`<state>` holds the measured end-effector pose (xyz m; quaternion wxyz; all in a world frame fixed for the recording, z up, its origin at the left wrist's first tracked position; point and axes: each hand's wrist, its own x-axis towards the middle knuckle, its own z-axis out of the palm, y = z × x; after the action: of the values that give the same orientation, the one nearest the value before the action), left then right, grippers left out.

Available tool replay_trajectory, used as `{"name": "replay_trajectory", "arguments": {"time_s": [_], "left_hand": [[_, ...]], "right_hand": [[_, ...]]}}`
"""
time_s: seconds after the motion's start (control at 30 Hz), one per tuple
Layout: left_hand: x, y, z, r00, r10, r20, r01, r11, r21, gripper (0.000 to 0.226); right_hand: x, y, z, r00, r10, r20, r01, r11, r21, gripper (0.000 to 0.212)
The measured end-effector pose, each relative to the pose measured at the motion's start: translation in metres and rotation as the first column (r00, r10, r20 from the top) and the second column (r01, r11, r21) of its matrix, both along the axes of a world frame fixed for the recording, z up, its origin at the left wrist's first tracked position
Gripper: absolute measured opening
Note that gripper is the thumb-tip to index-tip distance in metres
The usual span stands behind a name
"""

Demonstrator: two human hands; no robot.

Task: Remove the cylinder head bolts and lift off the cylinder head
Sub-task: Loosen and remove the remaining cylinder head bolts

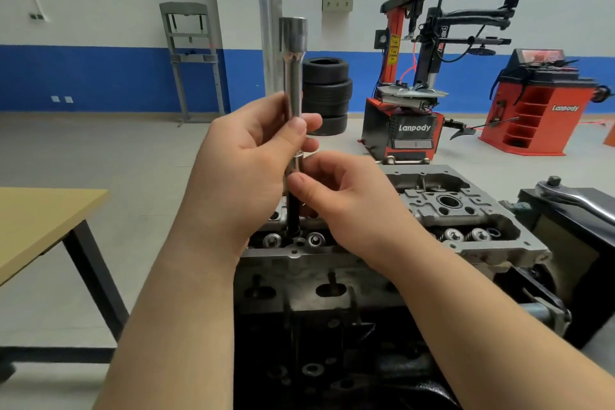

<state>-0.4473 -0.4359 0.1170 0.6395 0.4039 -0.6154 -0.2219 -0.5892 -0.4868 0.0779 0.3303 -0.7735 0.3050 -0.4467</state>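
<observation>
The grey cylinder head (492, 210) sits on top of the dark engine block (316, 326), with valve springs showing along its open top. A long chrome extension bar (293, 60) stands upright over the head's left part. My left hand (246, 156) grips the bar around its middle. Just below, my right hand (336, 190) pinches the chrome socket (296, 166) at the bar's lower end. A dark bolt shank (293, 216) hangs from the socket down to a hole in the head.
A ratchet handle (572, 196) lies on the black stand at the right. A wooden table (40, 223) stands at the left. Behind are stacked tyres (327, 93), a tyre changer (409, 103) and a red wheel balancer (539, 103).
</observation>
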Motion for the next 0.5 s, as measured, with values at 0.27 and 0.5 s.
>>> {"name": "replay_trajectory", "arguments": {"time_s": [0.27, 0.5], "left_hand": [[0.0013, -0.0014, -0.0007, 0.988, 0.155, 0.004, -0.155, 0.986, -0.060, 0.028], [0.0012, -0.0018, 0.0007, 0.995, 0.076, -0.062, -0.077, 0.997, -0.003, 0.021]], "right_hand": [[0.0002, -0.0019, 0.0006, 0.999, -0.048, -0.027, 0.048, 0.999, 0.017, 0.031], [-0.0020, 0.0004, 0.0027, 0.998, 0.045, -0.053, -0.042, 0.998, 0.056, 0.016]]}}
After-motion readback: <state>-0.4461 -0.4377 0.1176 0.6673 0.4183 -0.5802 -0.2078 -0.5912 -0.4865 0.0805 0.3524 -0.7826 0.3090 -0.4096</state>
